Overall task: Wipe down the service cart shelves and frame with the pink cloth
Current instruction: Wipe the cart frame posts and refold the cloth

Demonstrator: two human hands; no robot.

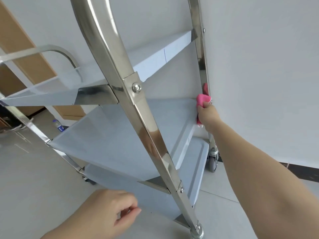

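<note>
The right hand (206, 114) gripped the pink cloth (202, 99), fingers curled round it, pressing it against the cart's far upright post (201, 62) at the middle shelf (120, 128). The left hand (110, 214) hung near the bottom shelf (198, 163), fingers loosely curled, holding nothing.

Pale grey wall (259, 66), grey tiled floor (34, 169), dark skirting (302, 171), water bottle (58, 125)

Polished, mirror-glossy metal on the cart frame (146, 135); matt, smooth grey sheet on the 3 shelves (112, 135). Soft, fuzzy pink cloth (202, 99). Matt wall (259, 66), faintly sheened floor tiles (34, 169), rubbery caster (213, 163).
</note>
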